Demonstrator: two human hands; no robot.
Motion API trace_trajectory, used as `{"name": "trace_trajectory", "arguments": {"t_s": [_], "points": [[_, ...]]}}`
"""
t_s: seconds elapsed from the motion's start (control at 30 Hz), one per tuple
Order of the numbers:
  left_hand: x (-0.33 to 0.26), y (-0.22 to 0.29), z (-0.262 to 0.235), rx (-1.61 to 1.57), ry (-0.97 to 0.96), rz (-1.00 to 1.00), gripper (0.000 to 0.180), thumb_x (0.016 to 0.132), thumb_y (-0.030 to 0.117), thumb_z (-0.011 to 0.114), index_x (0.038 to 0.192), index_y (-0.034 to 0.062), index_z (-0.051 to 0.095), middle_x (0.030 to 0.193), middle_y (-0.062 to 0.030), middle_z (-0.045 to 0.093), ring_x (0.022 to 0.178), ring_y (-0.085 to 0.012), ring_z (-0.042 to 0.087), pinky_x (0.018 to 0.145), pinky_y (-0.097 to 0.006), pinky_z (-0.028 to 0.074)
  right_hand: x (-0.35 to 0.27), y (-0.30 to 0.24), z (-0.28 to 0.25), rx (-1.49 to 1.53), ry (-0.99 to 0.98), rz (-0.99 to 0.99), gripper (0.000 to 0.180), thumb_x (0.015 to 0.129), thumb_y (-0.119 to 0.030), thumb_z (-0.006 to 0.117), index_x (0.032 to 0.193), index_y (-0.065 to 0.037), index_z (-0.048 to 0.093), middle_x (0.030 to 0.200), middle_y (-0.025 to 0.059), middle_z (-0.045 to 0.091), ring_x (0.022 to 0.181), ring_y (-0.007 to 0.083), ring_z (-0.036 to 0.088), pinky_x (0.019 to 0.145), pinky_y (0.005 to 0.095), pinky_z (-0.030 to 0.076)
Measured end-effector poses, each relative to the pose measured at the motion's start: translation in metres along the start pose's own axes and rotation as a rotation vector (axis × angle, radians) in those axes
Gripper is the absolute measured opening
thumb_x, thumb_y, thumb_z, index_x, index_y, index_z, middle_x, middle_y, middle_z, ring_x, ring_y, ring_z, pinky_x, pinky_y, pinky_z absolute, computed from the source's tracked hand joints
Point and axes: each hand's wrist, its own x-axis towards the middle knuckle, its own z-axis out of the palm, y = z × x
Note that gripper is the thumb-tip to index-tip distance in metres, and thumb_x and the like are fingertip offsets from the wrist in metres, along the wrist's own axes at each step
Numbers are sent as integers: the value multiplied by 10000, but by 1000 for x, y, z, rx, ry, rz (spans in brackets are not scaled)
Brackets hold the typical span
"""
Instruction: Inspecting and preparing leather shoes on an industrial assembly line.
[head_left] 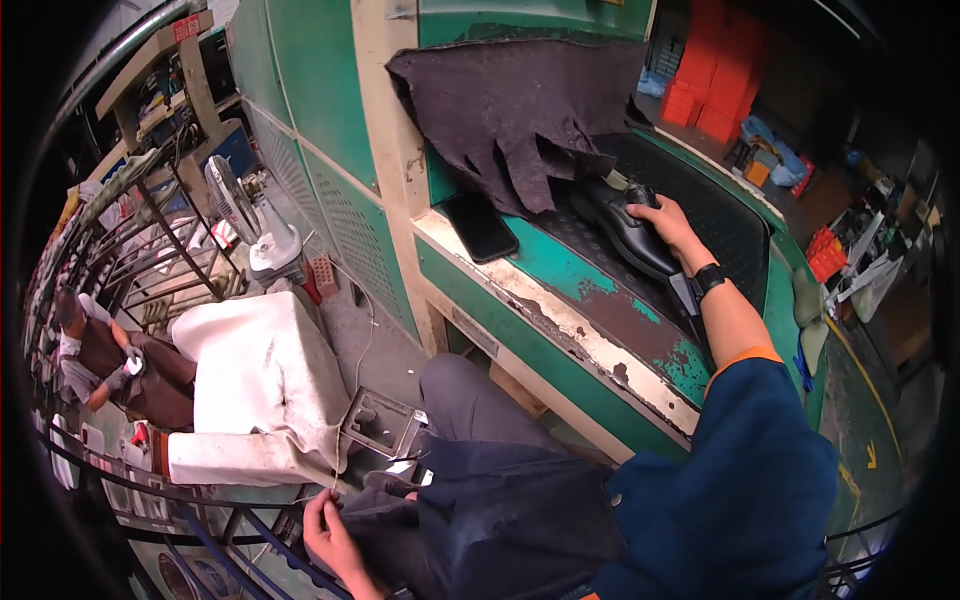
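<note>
My right hand (662, 222) grips a black shoe (645, 252), fingers over its upper. The shoe lies on a dark textured conveyor belt (705, 190), close to the near edge. A frayed dark curtain (510, 100) hangs over the belt just beyond it. Low on the left, beside my thigh, my left hand (335, 545) is closed, with thumb and fingertips pinched together. A thin pale cord (342, 440) runs down to those fingertips; whether they hold it, I cannot tell. A black phone (480, 228) rests on the machine's ledge, left of the shoe.
The green machine (330, 150) has a worn, peeling ledge (590, 345). To the left stand a white-draped block (245, 370), a fan (235, 200) and a metal rack (150, 240). A seated person (110, 360) works there. Red boxes (710, 70) are stacked far right.
</note>
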Motion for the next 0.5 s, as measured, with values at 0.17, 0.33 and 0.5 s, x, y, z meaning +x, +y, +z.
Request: {"name": "trace_trajectory", "arguments": {"t_s": [0.17,0.33,0.5], "points": [[24,63,66,-286,-427,102,184,961,48,557,1083,-40,663,1029,-89,666,906,-162,632,806,-288,513,-79,-64,23,951,-75,176,427,889,-375,653,1101,-4,657,962,140,711,784,220,699,766,310,563],[14,105,132,-1035,-948,-160,1013,882,598,629,1575,50,133,1529,-227,348,1339,-366,465,1038,-465,444,-165,-104,137,1287,-580,116,698,974,-581,444,1367,-8,503,1312,252,570,1116,325,630,945,443,540],[-25,80,108,-461,-645,114,839,1031,485,441,1556,-26,31,1602,-231,188,1499,-313,167,1207,-382,140,-195,-99,271,1471,-1131,327,812,928,-733,345,1355,-68,532,1302,228,583,1058,376,641,904,529,535]]}}
